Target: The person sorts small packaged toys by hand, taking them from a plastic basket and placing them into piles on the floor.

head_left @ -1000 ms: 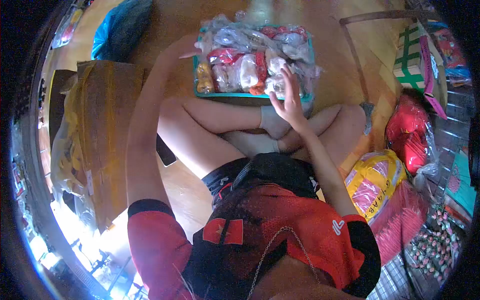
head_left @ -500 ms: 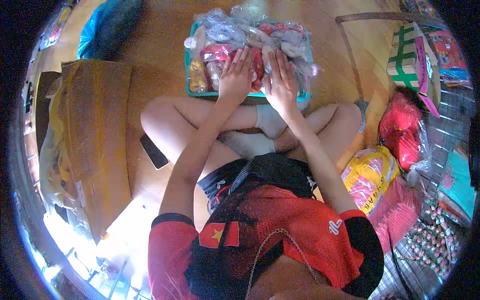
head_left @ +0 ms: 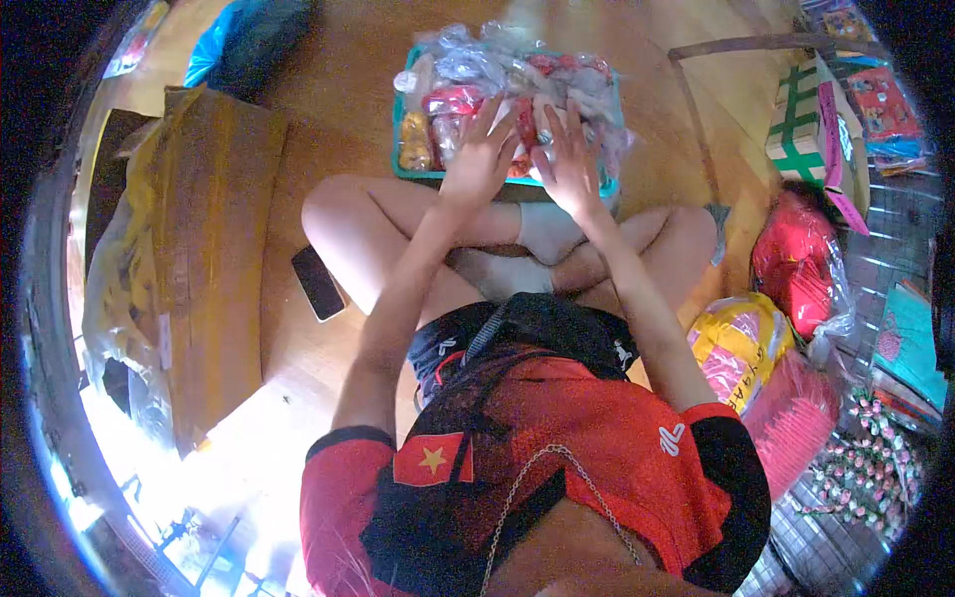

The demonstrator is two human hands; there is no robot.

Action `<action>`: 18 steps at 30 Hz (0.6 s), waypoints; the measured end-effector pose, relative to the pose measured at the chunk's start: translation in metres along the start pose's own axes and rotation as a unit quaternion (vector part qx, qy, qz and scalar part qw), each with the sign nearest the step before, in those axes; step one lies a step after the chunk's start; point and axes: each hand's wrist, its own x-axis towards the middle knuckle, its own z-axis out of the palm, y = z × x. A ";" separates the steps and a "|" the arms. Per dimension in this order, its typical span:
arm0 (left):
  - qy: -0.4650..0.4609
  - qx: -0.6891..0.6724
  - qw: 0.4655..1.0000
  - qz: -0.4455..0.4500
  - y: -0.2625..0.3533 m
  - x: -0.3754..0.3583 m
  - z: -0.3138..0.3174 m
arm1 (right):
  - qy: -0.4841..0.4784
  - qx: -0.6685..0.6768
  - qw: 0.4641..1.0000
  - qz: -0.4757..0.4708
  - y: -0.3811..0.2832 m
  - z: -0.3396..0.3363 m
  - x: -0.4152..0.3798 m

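A teal plastic basket (head_left: 399, 149) stands on the floor just beyond my crossed legs. Heaped in it are several clear-wrapped items (head_left: 468, 62), with red, white and golden-brown colours showing through the plastic. My left hand (head_left: 481, 164) lies palm down over the near middle of the heap, fingers spread. Beside it, my right hand (head_left: 569, 169) rests on the wrapped items in the same way, its fingers apart and pointing away from me. Neither hand is closed around anything. A golden-brown wrapped item (head_left: 415, 139) sits in the basket's near left corner.
A tall cardboard box (head_left: 224, 259) stands at my left, with a phone (head_left: 318, 285) on the floor beside it. To my right are red goods in clear plastic (head_left: 799, 264), a yellow bag (head_left: 741, 343) and a green-taped box (head_left: 796, 129). Small pink flowers (head_left: 865, 463) lie lower right.
My fingers have spread wider on the wrapped items. The whole view has shifted slightly, so the basket and the cardboard box appear further right.
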 end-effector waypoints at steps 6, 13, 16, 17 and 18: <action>0.055 0.143 0.986 -0.064 -0.039 -0.053 -0.027 | 0.000 0.036 0.999 -0.005 -0.002 -0.020 -0.004; -0.223 0.135 0.938 -0.229 -0.071 -0.038 -0.018 | -0.002 0.015 1.000 -0.011 0.007 0.011 -0.006; -0.183 0.123 0.959 -0.176 -0.091 -0.043 -0.005 | -0.008 0.000 1.000 -0.006 0.006 0.014 -0.004; -0.157 0.084 0.971 -0.158 -0.099 -0.046 -0.003 | -0.018 -0.013 1.000 0.001 0.004 0.011 -0.002; -0.133 0.061 0.980 -0.133 -0.108 -0.049 0.000 | -0.028 -0.027 0.999 0.007 0.002 0.009 -0.002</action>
